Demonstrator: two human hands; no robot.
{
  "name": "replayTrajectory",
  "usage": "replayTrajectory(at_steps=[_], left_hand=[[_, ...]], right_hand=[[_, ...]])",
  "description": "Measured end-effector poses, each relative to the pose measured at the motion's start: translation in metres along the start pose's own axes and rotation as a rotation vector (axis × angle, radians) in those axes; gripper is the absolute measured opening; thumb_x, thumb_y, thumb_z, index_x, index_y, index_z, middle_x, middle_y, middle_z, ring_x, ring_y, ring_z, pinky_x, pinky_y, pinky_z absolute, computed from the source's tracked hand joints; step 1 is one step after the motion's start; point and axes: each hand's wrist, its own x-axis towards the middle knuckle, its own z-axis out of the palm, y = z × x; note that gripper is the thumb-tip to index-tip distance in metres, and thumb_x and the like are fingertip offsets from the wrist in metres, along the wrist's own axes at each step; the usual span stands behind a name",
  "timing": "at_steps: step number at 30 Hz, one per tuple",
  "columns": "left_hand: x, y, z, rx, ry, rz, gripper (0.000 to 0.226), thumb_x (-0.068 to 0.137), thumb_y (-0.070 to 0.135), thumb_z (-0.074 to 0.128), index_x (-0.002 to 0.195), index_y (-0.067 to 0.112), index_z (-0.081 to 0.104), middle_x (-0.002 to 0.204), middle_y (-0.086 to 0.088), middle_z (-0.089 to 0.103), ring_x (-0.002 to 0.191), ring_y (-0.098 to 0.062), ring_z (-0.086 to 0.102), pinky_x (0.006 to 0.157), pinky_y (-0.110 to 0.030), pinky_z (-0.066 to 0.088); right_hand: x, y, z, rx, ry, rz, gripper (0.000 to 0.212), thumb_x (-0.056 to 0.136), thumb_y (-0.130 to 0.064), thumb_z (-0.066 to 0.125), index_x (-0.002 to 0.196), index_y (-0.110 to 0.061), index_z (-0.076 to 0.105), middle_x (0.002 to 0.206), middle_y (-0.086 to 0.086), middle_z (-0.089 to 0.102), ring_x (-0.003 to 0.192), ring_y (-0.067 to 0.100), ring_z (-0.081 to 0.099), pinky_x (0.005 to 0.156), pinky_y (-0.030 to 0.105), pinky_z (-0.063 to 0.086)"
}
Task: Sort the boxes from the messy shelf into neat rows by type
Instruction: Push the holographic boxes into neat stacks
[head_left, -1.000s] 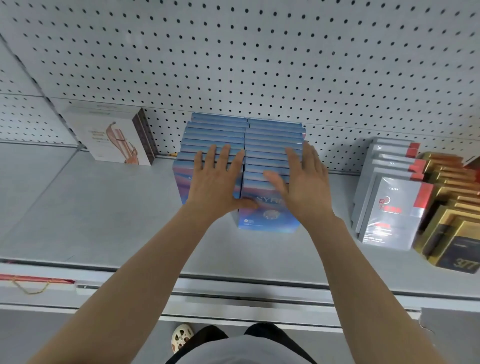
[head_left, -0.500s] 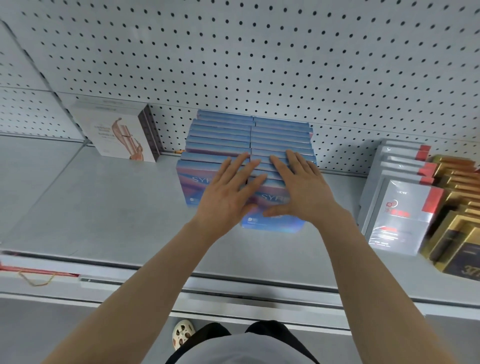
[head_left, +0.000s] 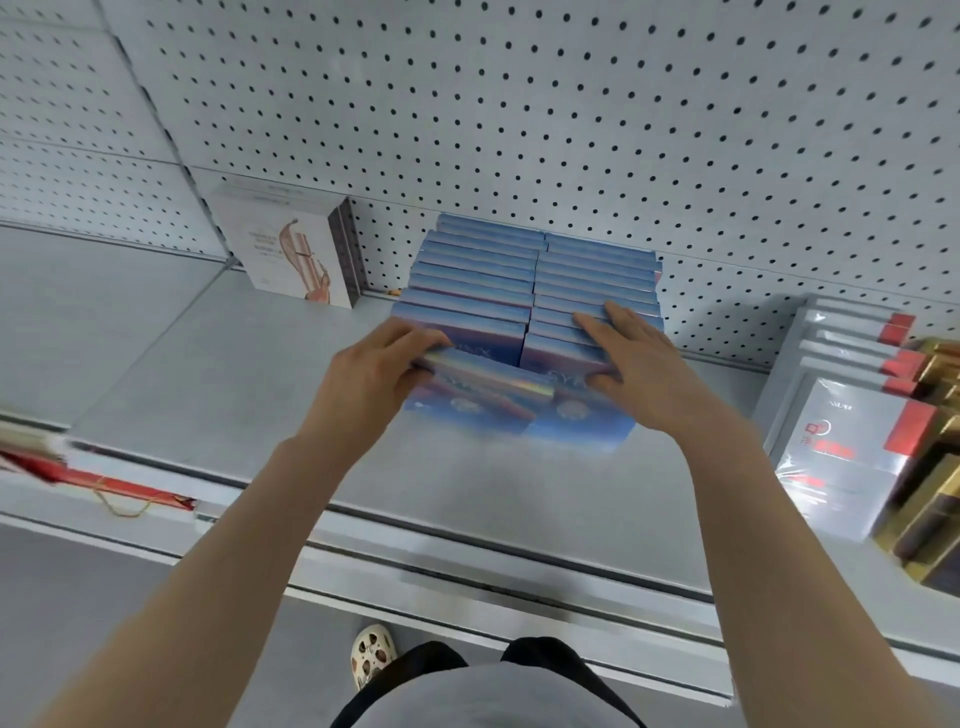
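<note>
At the far left of the shelf (head_left: 208, 374), against the pegboard back, stands a white box with a muscle drawing (head_left: 291, 254), well apart from the work. Next comes the left row of blue boxes (head_left: 472, 275), standing on edge front to back, touching the right row of blue boxes (head_left: 597, 280) along its whole side. The left hand (head_left: 374, 374) curls its fingers over the top edge of the front blue box (head_left: 478, 395), which is tilted toward the person and not yet flush with the boxes behind it. The right hand (head_left: 639, 369) lies with fingers nearly straight across the tops of the front boxes of the right row, the thumb on the front face, so it presses rather than grips. To finish this step well, I would judge that the left hand should tip the leaning box upright and push it back until it touches its neighbour, while the right hand steadies the other row so nothing slides out of line; pushing low on the face would lessen the chance of toppling the row. Further right stand grey boxes with red corners (head_left: 852, 415), and at the far edge gold and black boxes (head_left: 930, 493), each already in its own row.
</note>
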Motion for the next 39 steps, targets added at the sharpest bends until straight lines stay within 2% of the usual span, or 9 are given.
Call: replayTrajectory(at_steps=[2,6,9,12,20,24,27,34,39], left_hand=[[0.002,-0.011,-0.001,0.007,0.025,-0.121,0.029,0.087,0.008,0.068,0.115,0.015,0.066,0.113,-0.004,0.062,0.086,-0.024,0.065,0.076,-0.029,0.051],[0.002,-0.02,0.009,0.116,0.087,-0.246,0.034,0.082,0.008,0.073,0.114,0.007,0.062,0.117,-0.017,0.055,0.1,-0.036,0.056,0.084,-0.049,0.054],[0.005,-0.015,0.014,0.23,0.083,-0.211,0.079,0.061,0.036,0.089,0.124,0.007,0.051,0.134,-0.019,0.045,0.121,-0.041,0.045,0.102,-0.055,0.042],[0.018,-0.008,0.021,0.425,-0.159,-0.123,0.112,0.061,0.053,0.084,0.152,0.027,0.024,0.16,-0.012,0.017,0.146,-0.047,0.009,0.115,-0.066,0.014],[0.056,-0.01,0.042,0.433,-0.329,-0.13,0.099,0.075,0.054,0.074,0.153,0.037,0.016,0.161,-0.003,0.017,0.146,-0.045,0.005,0.118,-0.054,0.016],[0.052,-0.014,0.039,0.405,-0.287,-0.099,0.091,0.077,0.071,0.06,0.152,0.039,0.019,0.16,-0.002,0.022,0.145,-0.043,0.011,0.116,-0.051,0.021],[0.055,-0.014,0.031,0.335,-0.208,-0.141,0.086,0.074,0.087,0.032,0.145,0.039,0.038,0.152,0.0,0.037,0.141,-0.036,0.027,0.113,-0.05,0.026],[0.086,-0.023,0.027,0.084,-0.303,-0.297,0.092,0.077,0.085,0.023,0.153,0.033,0.023,0.163,-0.001,0.014,0.15,-0.026,0.011,0.117,-0.048,0.021],[0.131,-0.041,0.033,-0.118,-0.328,-0.442,0.079,0.097,0.059,0.038,0.156,0.014,0.009,0.163,-0.01,0.01,0.145,-0.03,0.026,0.114,-0.044,0.028]], right_hand=[[0.003,-0.005,0.0,-0.012,0.011,0.017,0.072,0.096,-0.024,0.059,0.156,-0.029,0.019,0.165,0.006,0.007,0.152,0.025,0.008,0.121,0.035,0.01],[0.005,-0.007,0.001,-0.026,0.036,0.02,0.076,0.091,-0.019,0.065,0.154,-0.027,0.024,0.164,0.008,0.012,0.15,0.029,0.016,0.12,0.037,0.016],[0.005,-0.009,0.005,-0.071,0.083,0.031,0.096,0.075,-0.032,0.082,0.152,-0.027,0.025,0.16,0.008,0.019,0.146,0.03,0.023,0.118,0.038,0.018],[0.007,-0.017,0.019,-0.232,0.133,0.124,0.116,0.065,-0.055,0.083,0.155,-0.034,0.012,0.161,0.004,0.012,0.149,0.035,0.011,0.12,0.049,0.009],[0.02,-0.019,0.031,-0.345,0.182,0.169,0.106,0.074,-0.069,0.068,0.154,-0.039,0.004,0.163,0.0,0.011,0.15,0.034,0.011,0.116,0.06,0.015],[0.018,-0.02,0.026,-0.297,0.193,0.157,0.094,0.075,-0.087,0.035,0.153,-0.039,0.016,0.161,-0.003,0.017,0.149,0.031,0.014,0.116,0.057,0.012],[0.018,-0.023,0.019,-0.069,0.283,0.186,0.088,0.077,-0.083,0.013,0.149,-0.036,0.034,0.157,-0.001,0.03,0.147,0.027,0.021,0.117,0.055,0.016],[0.064,0.001,-0.003,0.104,0.3,0.463,0.072,0.099,-0.059,0.033,0.155,-0.015,0.019,0.159,0.021,0.018,0.145,0.037,0.022,0.113,0.05,0.027],[0.092,0.011,-0.009,0.215,0.268,0.524,0.078,0.099,-0.058,0.038,0.154,-0.007,0.017,0.153,0.023,0.025,0.132,0.042,0.04,0.102,0.048,0.038]])
